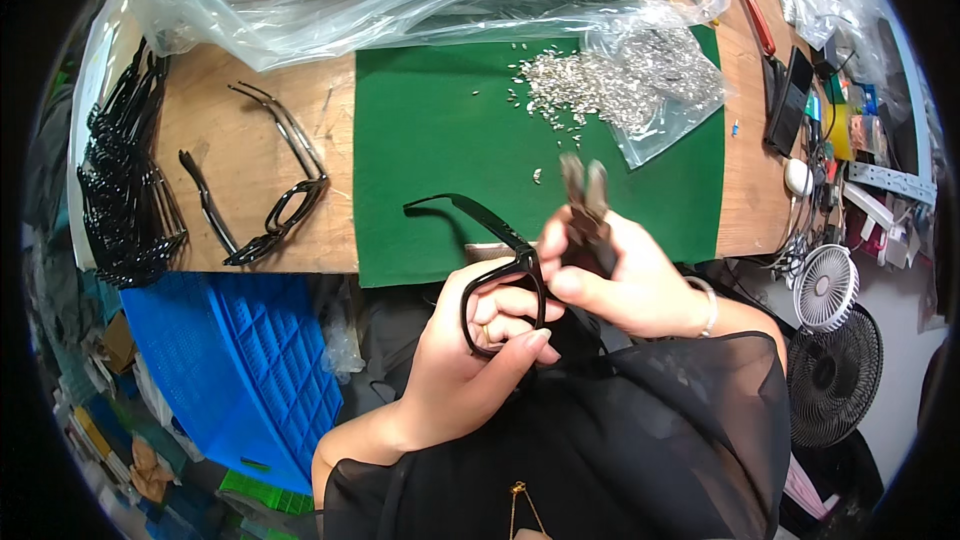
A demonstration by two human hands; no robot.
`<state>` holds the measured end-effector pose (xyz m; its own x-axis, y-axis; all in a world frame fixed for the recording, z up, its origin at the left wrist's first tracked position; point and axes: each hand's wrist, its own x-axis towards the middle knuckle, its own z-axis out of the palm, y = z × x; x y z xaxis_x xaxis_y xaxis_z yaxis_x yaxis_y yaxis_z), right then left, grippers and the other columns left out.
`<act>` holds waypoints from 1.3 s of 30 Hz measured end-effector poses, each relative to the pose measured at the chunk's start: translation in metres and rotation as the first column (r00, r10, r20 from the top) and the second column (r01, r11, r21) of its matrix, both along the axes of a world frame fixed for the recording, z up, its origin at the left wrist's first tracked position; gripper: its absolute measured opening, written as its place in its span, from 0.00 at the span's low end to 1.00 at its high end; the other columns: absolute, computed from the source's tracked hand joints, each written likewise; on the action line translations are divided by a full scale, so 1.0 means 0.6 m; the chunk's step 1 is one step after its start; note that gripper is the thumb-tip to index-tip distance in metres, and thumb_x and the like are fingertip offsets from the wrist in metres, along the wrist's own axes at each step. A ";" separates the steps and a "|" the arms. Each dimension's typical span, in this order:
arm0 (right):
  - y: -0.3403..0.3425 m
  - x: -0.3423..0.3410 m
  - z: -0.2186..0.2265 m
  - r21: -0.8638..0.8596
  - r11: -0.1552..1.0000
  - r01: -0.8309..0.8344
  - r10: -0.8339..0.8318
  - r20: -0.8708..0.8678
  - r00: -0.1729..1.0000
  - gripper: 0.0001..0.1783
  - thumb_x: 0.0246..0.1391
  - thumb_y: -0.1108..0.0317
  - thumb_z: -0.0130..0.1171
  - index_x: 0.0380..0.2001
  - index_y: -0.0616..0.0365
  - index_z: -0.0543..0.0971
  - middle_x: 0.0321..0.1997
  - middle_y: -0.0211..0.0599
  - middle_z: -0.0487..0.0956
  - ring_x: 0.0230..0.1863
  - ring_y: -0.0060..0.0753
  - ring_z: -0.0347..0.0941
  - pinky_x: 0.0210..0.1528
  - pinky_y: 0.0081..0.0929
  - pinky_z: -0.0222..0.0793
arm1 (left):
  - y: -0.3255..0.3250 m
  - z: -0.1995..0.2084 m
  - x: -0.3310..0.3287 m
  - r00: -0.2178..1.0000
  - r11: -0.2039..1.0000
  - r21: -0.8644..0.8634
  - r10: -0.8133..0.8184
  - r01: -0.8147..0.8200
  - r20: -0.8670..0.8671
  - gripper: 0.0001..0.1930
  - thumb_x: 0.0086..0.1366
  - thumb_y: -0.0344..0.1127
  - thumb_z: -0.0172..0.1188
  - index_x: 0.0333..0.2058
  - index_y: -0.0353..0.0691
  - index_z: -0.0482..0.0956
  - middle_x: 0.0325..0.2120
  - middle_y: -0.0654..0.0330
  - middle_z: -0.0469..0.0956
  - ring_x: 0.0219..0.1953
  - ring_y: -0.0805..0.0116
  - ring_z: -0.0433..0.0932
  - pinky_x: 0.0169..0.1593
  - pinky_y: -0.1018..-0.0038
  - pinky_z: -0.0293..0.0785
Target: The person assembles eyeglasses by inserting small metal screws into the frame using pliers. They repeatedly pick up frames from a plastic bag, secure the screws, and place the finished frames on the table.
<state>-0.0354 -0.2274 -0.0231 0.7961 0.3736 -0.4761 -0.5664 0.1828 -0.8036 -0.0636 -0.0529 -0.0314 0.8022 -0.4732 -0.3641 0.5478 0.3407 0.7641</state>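
My left hand (440,370) is closed on a black eyeglass frame (466,305), gripping it by the rim near the table's front edge. One temple arm of the frame stretches away over the green mat (430,140). Close beside the hinge, my right hand (635,285) wraps round metal pliers (590,215), whose blurred jaws point to the far side. Whether the pliers touch the frame, I cannot tell. Many small silvery metal pieces (565,85) lie heaped on the mat beyond, partly inside a clear plastic bag (655,130). A single piece (537,176) lies nearer.
On the wood at left rests another black eyeglass frame (285,215), beside a pile of black temple arms (125,180). Clear plastic sheeting (330,5) spans the back. A phone (790,100) and a small white fan (825,285) are at right. Below left stands a blue crate (230,360).
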 end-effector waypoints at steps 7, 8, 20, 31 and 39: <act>-0.040 -0.001 -0.006 -0.638 0.677 -0.366 0.688 0.373 0.622 0.11 0.45 0.69 0.56 0.32 0.58 0.67 0.30 0.40 0.71 0.35 0.42 0.68 0.40 0.34 0.63 | 0.035 0.017 -0.014 0.989 0.983 0.105 -0.148 0.149 -0.016 0.19 0.57 0.19 0.51 0.48 0.27 0.61 0.37 0.54 0.74 0.31 0.77 0.75 0.38 0.82 0.72; -0.040 0.003 -0.007 -0.651 0.660 -0.376 0.714 0.386 0.584 0.11 0.46 0.68 0.56 0.32 0.58 0.67 0.30 0.40 0.71 0.35 0.43 0.68 0.40 0.34 0.63 | 0.035 0.018 -0.018 0.989 0.982 0.119 -0.144 0.146 -0.024 0.18 0.57 0.19 0.51 0.48 0.27 0.62 0.36 0.54 0.75 0.31 0.77 0.75 0.38 0.82 0.72; -0.039 0.016 -0.035 -0.791 0.602 -0.106 0.778 0.552 0.300 0.15 0.33 0.65 0.63 0.23 0.57 0.68 0.22 0.35 0.69 0.27 0.36 0.69 0.33 0.30 0.63 | 0.031 0.010 -0.014 0.760 0.768 0.640 -0.432 0.028 0.486 0.18 0.47 0.17 0.58 0.39 0.31 0.69 0.29 0.50 0.74 0.27 0.54 0.76 0.30 0.72 0.73; -0.039 0.019 -0.041 -0.815 0.574 -0.082 0.746 0.479 0.463 0.16 0.38 0.64 0.62 0.27 0.58 0.69 0.27 0.39 0.68 0.32 0.42 0.66 0.36 0.33 0.62 | 0.068 0.008 -0.006 0.952 0.828 0.553 -0.239 0.096 0.192 0.17 0.56 0.20 0.53 0.45 0.25 0.65 0.33 0.54 0.75 0.29 0.76 0.74 0.35 0.81 0.72; -0.033 0.019 -0.075 -0.827 0.557 -0.071 0.740 0.456 0.494 0.14 0.40 0.64 0.62 0.28 0.59 0.70 0.25 0.39 0.68 0.30 0.41 0.66 0.35 0.33 0.62 | 0.159 -0.028 0.108 0.848 0.583 0.784 -0.288 -0.213 0.445 0.13 0.60 0.31 0.51 0.42 0.32 0.72 0.29 0.54 0.77 0.27 0.65 0.76 0.33 0.74 0.71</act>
